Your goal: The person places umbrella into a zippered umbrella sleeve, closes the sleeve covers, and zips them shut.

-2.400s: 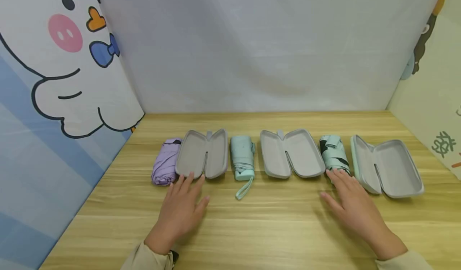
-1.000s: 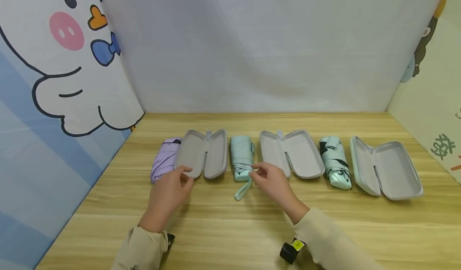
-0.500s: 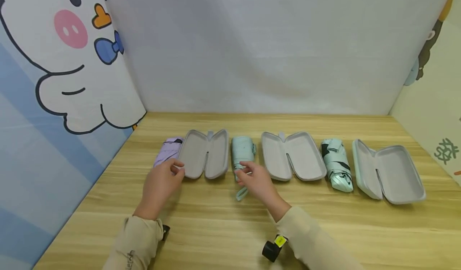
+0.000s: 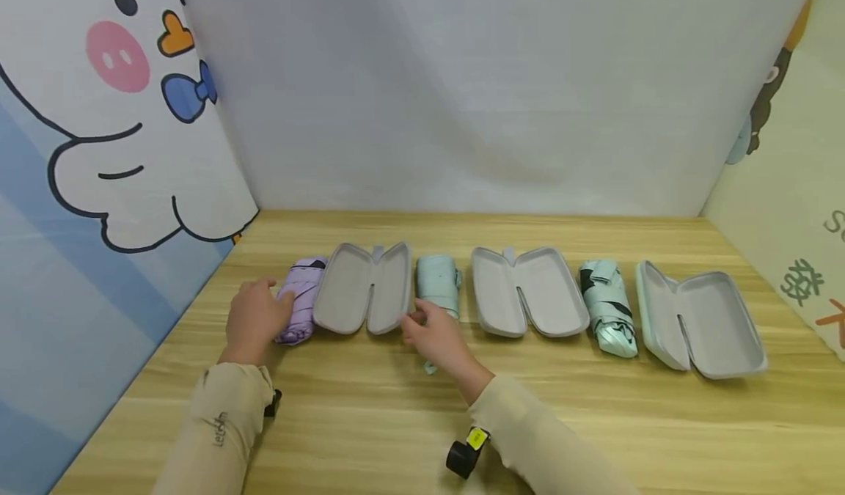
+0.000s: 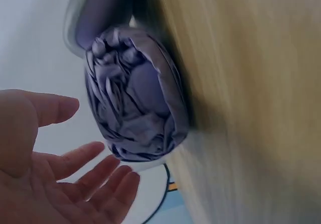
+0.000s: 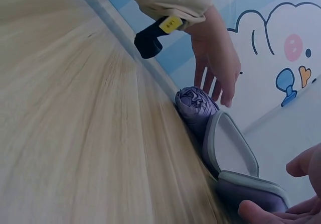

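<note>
A folded purple umbrella (image 4: 304,297) lies at the left of the row on the table. My left hand (image 4: 256,319) is at its left side, thumb and fingers spread apart around its near end; in the left wrist view the rolled purple umbrella (image 5: 138,96) shows end-on just past the fingertips. Beside it stands an opened grey-lined case (image 4: 345,290). My right hand (image 4: 439,337) hovers at that case's right near corner, thumb and fingers parted, covering the lower part of a mint folded umbrella (image 4: 436,279). In the right wrist view, the hand's fingers appear on either side of the case's purple outer shell (image 6: 251,194).
Farther right are a second opened case (image 4: 548,290), a mint-and-black folded umbrella (image 4: 609,308) and a third opened case (image 4: 719,326). Printed cloth walls (image 4: 462,99) enclose the wooden table (image 4: 370,422) at the back and sides. Black cameras (image 4: 464,460) sit on the wrists.
Both hands have moved left: the left from the first case to the purple umbrella's outer side, the right from the middle mint umbrella to the first case's corner. Umbrellas and cases stay in place.
</note>
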`<action>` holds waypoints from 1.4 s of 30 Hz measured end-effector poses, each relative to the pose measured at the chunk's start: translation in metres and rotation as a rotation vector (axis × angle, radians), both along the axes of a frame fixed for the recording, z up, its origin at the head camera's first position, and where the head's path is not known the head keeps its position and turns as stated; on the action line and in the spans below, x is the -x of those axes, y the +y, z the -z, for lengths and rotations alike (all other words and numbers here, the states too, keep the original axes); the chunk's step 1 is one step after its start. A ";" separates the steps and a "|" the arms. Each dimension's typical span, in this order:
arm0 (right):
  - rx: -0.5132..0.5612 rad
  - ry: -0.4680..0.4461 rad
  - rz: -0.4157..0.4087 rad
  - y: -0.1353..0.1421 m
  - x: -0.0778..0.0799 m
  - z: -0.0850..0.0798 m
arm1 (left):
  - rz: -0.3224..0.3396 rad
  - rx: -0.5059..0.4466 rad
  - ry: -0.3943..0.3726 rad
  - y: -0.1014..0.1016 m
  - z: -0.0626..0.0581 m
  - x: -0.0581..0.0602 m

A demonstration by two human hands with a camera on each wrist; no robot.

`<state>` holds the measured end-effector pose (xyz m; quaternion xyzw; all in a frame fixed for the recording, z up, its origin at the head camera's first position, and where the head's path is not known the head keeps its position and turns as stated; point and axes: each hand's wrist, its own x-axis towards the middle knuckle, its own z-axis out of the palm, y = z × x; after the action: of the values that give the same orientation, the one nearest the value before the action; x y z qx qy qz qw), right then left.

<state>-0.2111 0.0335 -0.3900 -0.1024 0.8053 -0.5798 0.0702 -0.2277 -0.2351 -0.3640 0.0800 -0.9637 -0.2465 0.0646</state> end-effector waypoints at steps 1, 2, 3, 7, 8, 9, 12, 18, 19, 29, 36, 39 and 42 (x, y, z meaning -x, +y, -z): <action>0.000 -0.002 -0.001 -0.001 0.001 0.000 | -0.001 -0.011 -0.039 -0.003 0.001 0.003; 0.002 -0.007 -0.004 -0.002 0.001 0.000 | 0.002 -0.023 -0.080 -0.006 0.002 0.007; 0.001 -0.004 -0.009 -0.003 0.002 0.000 | 0.009 -0.037 -0.118 -0.008 0.003 0.009; 0.005 0.020 -0.017 -0.008 0.005 -0.001 | 0.066 -0.068 -0.228 -0.015 0.003 0.017; 0.007 0.021 -0.018 -0.008 0.005 -0.001 | 0.080 -0.072 -0.247 -0.016 0.003 0.018; 0.007 0.021 -0.016 -0.009 0.006 -0.001 | 0.091 -0.076 -0.258 -0.016 0.002 0.018; 0.009 0.004 -0.008 -0.010 0.006 0.000 | 0.117 -0.081 -0.272 -0.014 0.001 0.019; 0.030 -0.012 0.004 -0.011 0.005 0.003 | 0.133 -0.117 -0.266 -0.017 0.002 0.018; 0.038 -0.015 0.007 -0.011 0.005 0.004 | 0.135 -0.119 -0.263 -0.017 0.003 0.019; 0.089 -0.005 0.008 -0.015 0.008 0.010 | 0.070 -0.173 -0.334 -0.022 0.008 0.027; 0.118 -0.014 0.006 -0.016 0.008 0.009 | 0.076 -0.125 -0.362 -0.021 0.005 0.030; 0.130 -0.030 0.019 -0.016 0.007 0.008 | 0.073 -0.122 -0.341 -0.018 0.005 0.030; 0.143 -0.047 0.035 -0.017 0.007 0.009 | 0.047 -0.160 -0.306 -0.015 0.005 0.029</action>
<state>-0.2186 0.0160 -0.3988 -0.0797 0.7615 -0.6392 0.0714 -0.2568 -0.2500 -0.3689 0.0988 -0.9412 -0.3087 -0.0951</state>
